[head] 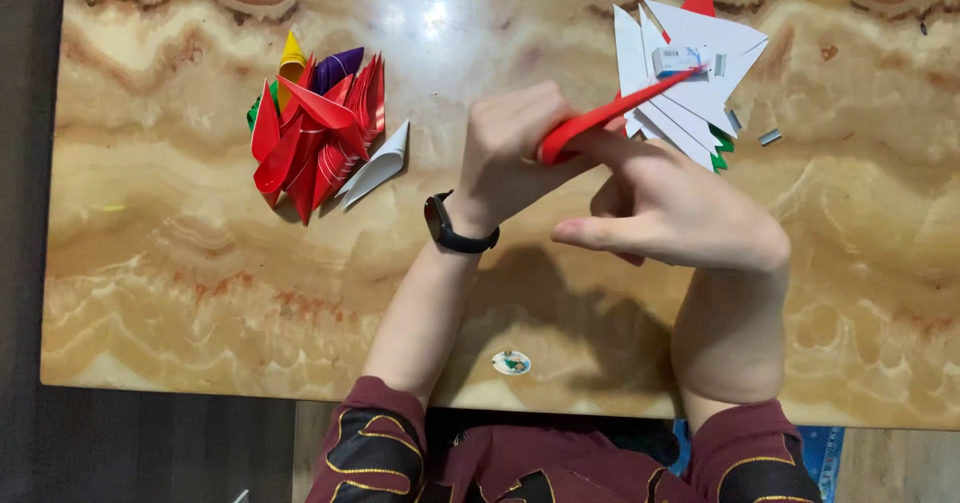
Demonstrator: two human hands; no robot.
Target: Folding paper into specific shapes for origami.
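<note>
Both hands meet mid-frame, just above centre, working one red paper piece [600,118]. Left hand [510,153] is curled closed around the rolled lower end of the piece, fingers tucked over it. Right hand [670,208] pinches it from the other side, thumb sticking out toward the left; exact finger contact is hidden behind the left hand. The piece tapers to a point that runs up and right, ending over the white paper stack [685,73].

That stack sits upper right of the frame: white triangular sheets fanned out, a bit of red and green showing at the edges, a small white stapler [683,60] on top. Small grey scrap [769,137] just right of it.

Upper left of the frame: pile of folded cones [315,133], mostly red, with yellow, purple, green and one white at its right edge. Well apart from the hands.

Black wristband [452,228] on the left wrist. Small round sticker [511,363] near the bottom edge of the marbled desk [180,263].
</note>
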